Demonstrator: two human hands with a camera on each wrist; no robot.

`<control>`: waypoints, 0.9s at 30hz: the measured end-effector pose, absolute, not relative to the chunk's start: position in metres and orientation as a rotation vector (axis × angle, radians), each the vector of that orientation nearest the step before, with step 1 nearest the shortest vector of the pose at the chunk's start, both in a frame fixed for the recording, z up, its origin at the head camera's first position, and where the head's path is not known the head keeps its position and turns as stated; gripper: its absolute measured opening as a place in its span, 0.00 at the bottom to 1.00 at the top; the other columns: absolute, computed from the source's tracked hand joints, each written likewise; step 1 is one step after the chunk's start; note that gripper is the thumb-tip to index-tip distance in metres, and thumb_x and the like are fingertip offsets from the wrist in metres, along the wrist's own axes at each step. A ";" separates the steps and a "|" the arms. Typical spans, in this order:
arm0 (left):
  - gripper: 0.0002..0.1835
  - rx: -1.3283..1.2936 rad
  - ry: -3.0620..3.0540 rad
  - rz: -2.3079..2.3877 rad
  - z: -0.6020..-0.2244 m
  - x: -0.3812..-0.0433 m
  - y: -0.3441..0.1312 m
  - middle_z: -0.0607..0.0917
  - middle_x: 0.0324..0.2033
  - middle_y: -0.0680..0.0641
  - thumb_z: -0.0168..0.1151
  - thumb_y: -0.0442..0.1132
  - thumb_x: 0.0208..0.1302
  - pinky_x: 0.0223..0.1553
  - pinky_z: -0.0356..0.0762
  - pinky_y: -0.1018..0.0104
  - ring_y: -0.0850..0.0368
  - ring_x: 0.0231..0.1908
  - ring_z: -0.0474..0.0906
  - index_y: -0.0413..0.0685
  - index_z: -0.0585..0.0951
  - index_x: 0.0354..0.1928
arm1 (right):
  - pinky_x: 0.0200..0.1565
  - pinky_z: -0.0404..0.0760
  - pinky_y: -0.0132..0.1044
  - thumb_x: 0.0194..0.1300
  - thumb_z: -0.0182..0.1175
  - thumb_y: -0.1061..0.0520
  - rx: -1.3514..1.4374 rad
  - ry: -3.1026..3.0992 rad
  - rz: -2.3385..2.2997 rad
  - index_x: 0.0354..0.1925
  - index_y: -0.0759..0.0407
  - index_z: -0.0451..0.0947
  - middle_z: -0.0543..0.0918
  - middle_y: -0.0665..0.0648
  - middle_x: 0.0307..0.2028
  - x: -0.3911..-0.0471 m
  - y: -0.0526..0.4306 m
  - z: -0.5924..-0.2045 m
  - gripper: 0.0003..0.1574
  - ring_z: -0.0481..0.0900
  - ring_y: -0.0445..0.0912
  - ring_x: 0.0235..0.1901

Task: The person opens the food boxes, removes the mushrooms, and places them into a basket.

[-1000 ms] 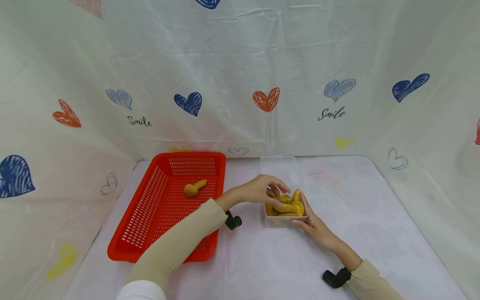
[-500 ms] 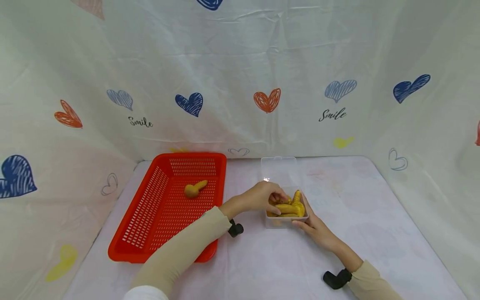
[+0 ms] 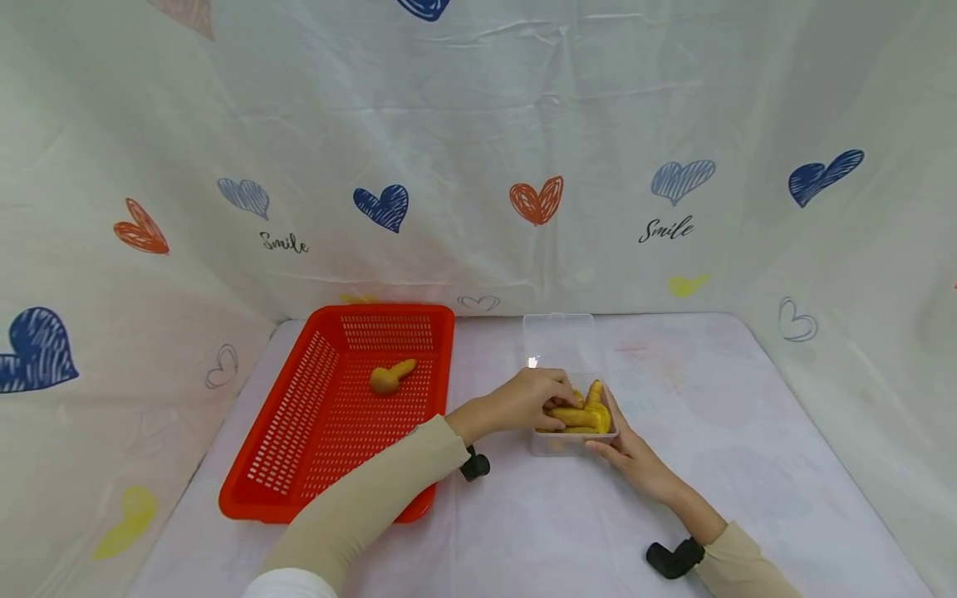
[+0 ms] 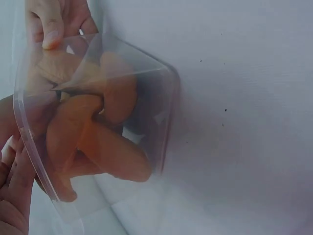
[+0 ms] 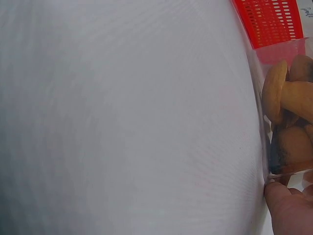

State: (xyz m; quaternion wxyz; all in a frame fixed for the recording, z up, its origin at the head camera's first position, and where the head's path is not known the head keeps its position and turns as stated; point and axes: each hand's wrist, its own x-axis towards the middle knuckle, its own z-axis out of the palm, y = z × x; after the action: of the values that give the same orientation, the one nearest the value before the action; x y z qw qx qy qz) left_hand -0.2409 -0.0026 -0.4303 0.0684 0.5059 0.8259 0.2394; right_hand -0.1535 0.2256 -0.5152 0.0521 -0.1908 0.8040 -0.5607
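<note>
A clear plastic box (image 3: 559,447) full of yellow-brown mushrooms (image 3: 596,417) stands on the table right of centre. My left hand (image 3: 523,400) reaches into its left side from above, thumb and bent fingers around a mushroom there; the fingers hide much of it. From the right, my right hand (image 3: 635,467) grips the box, thumb on the near wall and fingers along the right side. Through the clear wall in the left wrist view, a mushroom (image 4: 117,152) leans among others. The right wrist view shows another mushroom (image 5: 275,93) and my right thumb (image 5: 288,205) at the box's lower edge.
A red slotted basket (image 3: 377,311) lies to the left, with one mushroom (image 3: 385,380) inside near its far end. Behind the box stands its clear lid (image 3: 557,336), opened back. A hanging white cloth (image 3: 463,100) with printed hearts backs the table.
My left hand has come down from above the box onto the mushrooms, its spread fingers closing in. The right hand stays on the box.
</note>
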 end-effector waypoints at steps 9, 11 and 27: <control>0.18 1.539 2.475 0.774 -0.430 -0.240 -0.004 0.83 0.42 0.52 0.76 0.36 0.56 0.40 0.73 0.87 0.70 0.37 0.76 0.45 0.87 0.50 | 0.58 0.67 0.20 0.74 0.56 0.62 -0.620 2.428 -1.722 0.79 0.52 0.25 0.32 0.69 0.77 -0.154 0.226 -0.515 0.57 0.48 0.66 0.70; 0.17 1.532 2.474 0.774 -0.429 -0.239 -0.004 0.84 0.42 0.52 0.76 0.36 0.56 0.39 0.73 0.87 0.70 0.36 0.76 0.45 0.88 0.50 | 0.57 0.67 0.20 0.74 0.56 0.62 -0.623 2.431 -1.721 0.79 0.51 0.25 0.32 0.69 0.77 -0.154 0.226 -0.516 0.57 0.49 0.65 0.70; 0.15 1.464 2.454 0.873 -0.425 -0.240 -0.004 0.86 0.41 0.50 0.74 0.34 0.58 0.38 0.75 0.85 0.69 0.36 0.78 0.43 0.88 0.48 | 0.59 0.65 0.20 0.74 0.56 0.61 -0.607 2.447 -1.701 0.79 0.52 0.26 0.31 0.68 0.77 -0.154 0.227 -0.518 0.57 0.50 0.57 0.71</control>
State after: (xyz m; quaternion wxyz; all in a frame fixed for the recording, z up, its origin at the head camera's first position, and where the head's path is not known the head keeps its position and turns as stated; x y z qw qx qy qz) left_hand -0.2399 -0.0039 -0.4255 0.0768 0.4887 0.8189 0.2912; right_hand -0.1545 0.2270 -0.5175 0.0499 -0.1993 0.8036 -0.5586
